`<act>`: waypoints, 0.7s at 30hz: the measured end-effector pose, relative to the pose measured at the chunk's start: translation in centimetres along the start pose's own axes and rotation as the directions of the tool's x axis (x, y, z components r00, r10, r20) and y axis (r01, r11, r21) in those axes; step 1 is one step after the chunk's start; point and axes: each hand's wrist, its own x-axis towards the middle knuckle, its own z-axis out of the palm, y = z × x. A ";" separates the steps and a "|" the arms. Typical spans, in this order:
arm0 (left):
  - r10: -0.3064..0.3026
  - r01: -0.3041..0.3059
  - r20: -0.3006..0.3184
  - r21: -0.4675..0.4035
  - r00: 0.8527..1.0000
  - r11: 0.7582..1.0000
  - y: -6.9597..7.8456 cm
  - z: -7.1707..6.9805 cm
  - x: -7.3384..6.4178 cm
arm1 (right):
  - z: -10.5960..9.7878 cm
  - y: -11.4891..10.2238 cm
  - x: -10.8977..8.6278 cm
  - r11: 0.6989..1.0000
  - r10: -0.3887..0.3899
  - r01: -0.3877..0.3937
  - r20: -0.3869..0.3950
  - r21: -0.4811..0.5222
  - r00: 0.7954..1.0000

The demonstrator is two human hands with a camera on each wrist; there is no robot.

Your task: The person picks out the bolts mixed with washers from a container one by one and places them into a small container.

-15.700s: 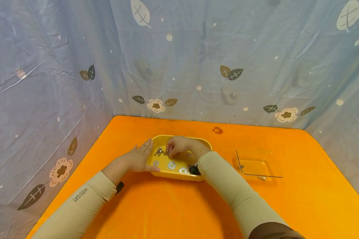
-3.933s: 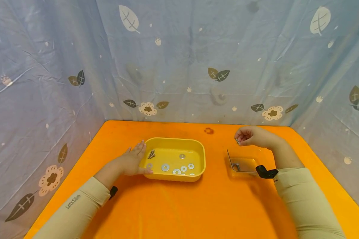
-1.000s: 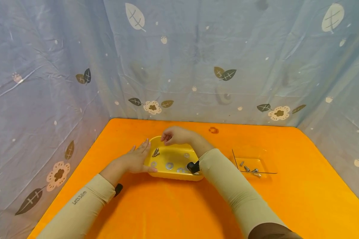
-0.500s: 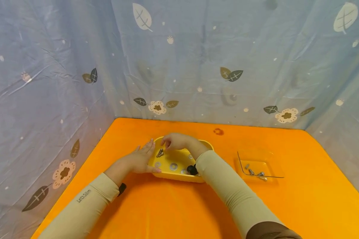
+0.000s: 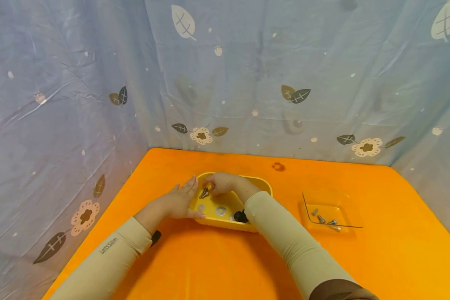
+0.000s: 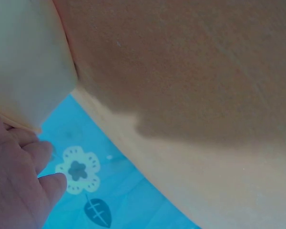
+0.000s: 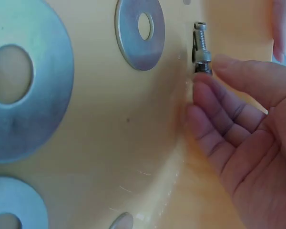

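Observation:
My left hand (image 5: 180, 203) rests at the left end of a yellow plastic bin (image 5: 225, 223), fingers spread and fairly straight, thumb over the front rim. Inside the bin, my right hand (image 5: 223, 183) reaches down beside a small cluster of bolts (image 5: 204, 193). From the right wrist, the thumb and bent fingers of the right hand (image 7: 257, 133) stand close around the near end of these bolts (image 7: 201, 45), with a gap between thumb and fingers; no grip shows. Flat metal washers (image 5: 221, 211) lie on the bin's floor, some hidden by the right forearm.
A clear container (image 5: 339, 226) with a dark-edged rim stands to the right, several bolts (image 5: 321, 219) in it. An orange cloth (image 5: 210, 266) covers the table. Patterned grey-blue curtains (image 5: 247, 75) close in the back and sides.
Earlier, my right hand held a bolt over the clear container, which now shows more bolts. Since then it has returned left and lowered into the yellow bin. My left hand stays on the rim.

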 end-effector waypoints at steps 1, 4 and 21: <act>-0.002 0.002 0.004 -0.001 1.000 1.000 0.0 0.0 0.0 | 0.1 0.1 0.1 1.000 0.003 -0.003 0.004 -0.010 1.000; 0.001 -0.001 0.014 -0.001 1.000 1.000 0.1 -0.2 -0.1 | 0.4 0.2 0.3 0.999 -0.001 0.002 0.015 -0.035 1.000; 0.004 -0.004 0.018 0.009 1.000 1.000 0.2 -0.6 -0.2 | 0.6 -0.2 0.7 0.987 0.071 -0.073 -0.018 -0.144 0.997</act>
